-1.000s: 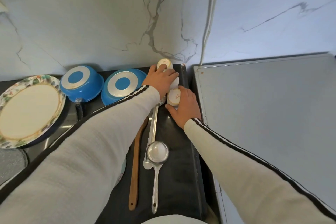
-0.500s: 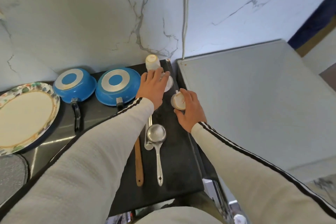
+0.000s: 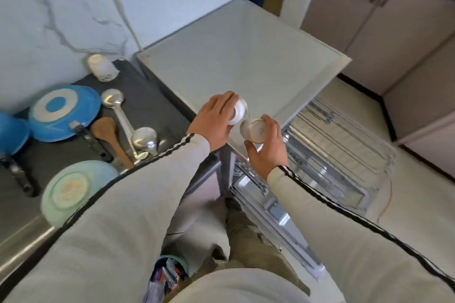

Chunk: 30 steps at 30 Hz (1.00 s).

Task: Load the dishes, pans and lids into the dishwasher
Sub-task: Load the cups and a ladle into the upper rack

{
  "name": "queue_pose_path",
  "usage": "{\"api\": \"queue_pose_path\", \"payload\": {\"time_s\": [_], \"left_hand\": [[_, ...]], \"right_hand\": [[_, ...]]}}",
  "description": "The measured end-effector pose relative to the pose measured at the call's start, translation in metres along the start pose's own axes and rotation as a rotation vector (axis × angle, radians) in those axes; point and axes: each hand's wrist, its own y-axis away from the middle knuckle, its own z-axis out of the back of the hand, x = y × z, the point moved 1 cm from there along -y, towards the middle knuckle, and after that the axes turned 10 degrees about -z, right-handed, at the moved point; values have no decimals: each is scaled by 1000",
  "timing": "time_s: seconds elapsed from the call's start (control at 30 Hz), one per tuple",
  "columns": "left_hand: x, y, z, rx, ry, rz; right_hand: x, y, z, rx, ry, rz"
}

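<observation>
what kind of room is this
Most likely a home kitchen: blue pans and ladles lie on a dark countertop against a marble-look wall, a dishwasher's wire rack is pulled out beside it, and cabinets stand across the floor.

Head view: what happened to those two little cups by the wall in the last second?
The left hand and right hand lifted their white cups off the dark counter, carrying them right over the dishwasher top, toward its pulled-out rack. The third cup, blue pans, ladles and wooden spatula stayed put.
</observation>
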Motion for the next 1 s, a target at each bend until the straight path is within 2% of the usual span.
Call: {"api": "queue_pose_path", "payload": {"time_s": [0.17, 0.3, 0.4, 0.5, 0.63, 0.77, 0.87, 1.0], "left_hand": [[-78, -25, -48, 70, 84, -249], [-123, -33, -93, 158, 135, -403], [-144, -31, -126, 261, 170, -426], [-150, -28, -159, 352, 185, -295], [-136, -26, -201, 464, 175, 55], [-117, -26, -246, 583, 140, 285], [-107, -31, -277, 650, 97, 353], [-102, -35, -309, 709, 63, 339]], "right_hand": [[-78, 36, 59, -133, 22, -191], [-133, 46, 82, -94, 65, -336], [-164, 43, 85, -39, 103, -396], [-192, 32, 80, 45, 151, -416], [-220, 4, 66, 203, 223, -359], [-240, -20, 45, 259, 226, -303], [-254, -29, 29, 292, 218, -285], [-272, -37, 12, 318, 232, -270]]}}
